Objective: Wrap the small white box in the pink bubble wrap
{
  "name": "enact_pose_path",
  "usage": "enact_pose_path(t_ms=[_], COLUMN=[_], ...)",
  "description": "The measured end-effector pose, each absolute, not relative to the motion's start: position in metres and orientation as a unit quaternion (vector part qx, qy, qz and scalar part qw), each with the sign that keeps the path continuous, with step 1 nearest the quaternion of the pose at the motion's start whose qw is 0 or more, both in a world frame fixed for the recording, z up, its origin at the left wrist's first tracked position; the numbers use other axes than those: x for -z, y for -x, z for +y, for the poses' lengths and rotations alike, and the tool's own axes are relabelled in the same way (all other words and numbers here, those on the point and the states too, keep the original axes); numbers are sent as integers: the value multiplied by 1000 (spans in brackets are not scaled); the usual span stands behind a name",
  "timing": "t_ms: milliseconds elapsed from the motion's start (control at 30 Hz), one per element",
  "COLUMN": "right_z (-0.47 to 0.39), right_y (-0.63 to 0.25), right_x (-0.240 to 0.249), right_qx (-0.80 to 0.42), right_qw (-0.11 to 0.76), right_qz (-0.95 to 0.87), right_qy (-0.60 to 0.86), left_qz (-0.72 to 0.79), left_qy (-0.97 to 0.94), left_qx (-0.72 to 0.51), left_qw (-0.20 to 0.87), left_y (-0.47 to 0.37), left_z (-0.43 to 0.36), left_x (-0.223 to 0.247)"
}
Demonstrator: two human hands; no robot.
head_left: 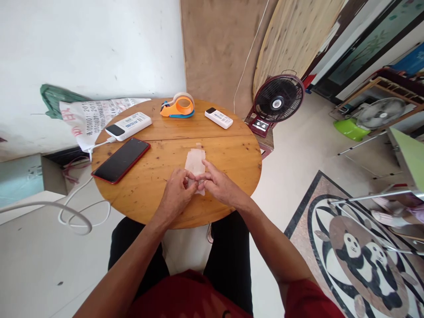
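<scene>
1. Item in hand: a small translucent plastic bag [195, 162] lies flat on the round wooden table [232, 154]. Its near end sits under both sets of fingertips; the rest extends straight ahead of the fingers, away from the person.

2. Long axis: the bag runs roughly fore-and-aft, tilted slightly, its far end pointing toward the tape dispenser [178, 106] at the far rim.

3. Left hand [176, 193]: fingers curled, thumb and forefinger closed on the bag's near edge in a pinch. The exact contact is partly hidden by the knuckles.

4. Right hand [220, 184]: fingers extended and pressed together, the tips resting on the bag's near right corner; whether they grip it or only press it down cannot be told.

5. Proximity: both hands touch the bag at the same end, fingertips almost meeting. Neither is clearly nearer; the right reaches slightly further along the bag.

6. Surroundings: a red-cased phone [121, 160] lies well to the left of the fingers; a white power bank [129, 126] sits beyond it; a white remote [218, 118] lies ahead and slightly to the right, near the far rim. All stand well apart from the bag.
</scene>
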State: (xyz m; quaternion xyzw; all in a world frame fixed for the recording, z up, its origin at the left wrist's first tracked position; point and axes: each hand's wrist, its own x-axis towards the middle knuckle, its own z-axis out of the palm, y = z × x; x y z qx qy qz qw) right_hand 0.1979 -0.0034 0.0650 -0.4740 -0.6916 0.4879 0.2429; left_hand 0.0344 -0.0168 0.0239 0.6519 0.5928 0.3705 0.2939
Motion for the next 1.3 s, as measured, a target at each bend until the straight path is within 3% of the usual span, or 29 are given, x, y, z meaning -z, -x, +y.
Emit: enact_pose_path(t_ms=[267,467,600,833,1000,1300], right_z=[12,10,8,29,77,112], right_y=[-213,-206,-202,-214,-211,-184], right_x=[-42,-24,-20,-14,-6,-9], right_qx=[-396,-242,-220,-318,-451,-582], right_qw=[327,288,275,369,319,286], right_qz=[-699,-803,-809,-695,-576,-530], right_qy=[497,462,470,529,602,547], left_qz=[582,573,564,561,564,558], left_qy=[-670,-684,-713,-731,-727,-730], left_qx=[-363,-364,-344,-310,-317,-316], left_qw=[283,267,235,233,228,235], left_y=[-33,-33,-33,-30,-30,-30], left_z=[-17,-18,-18,-14,-15,-17], left_x=[-24,-22,-19,-17,-14,-17])
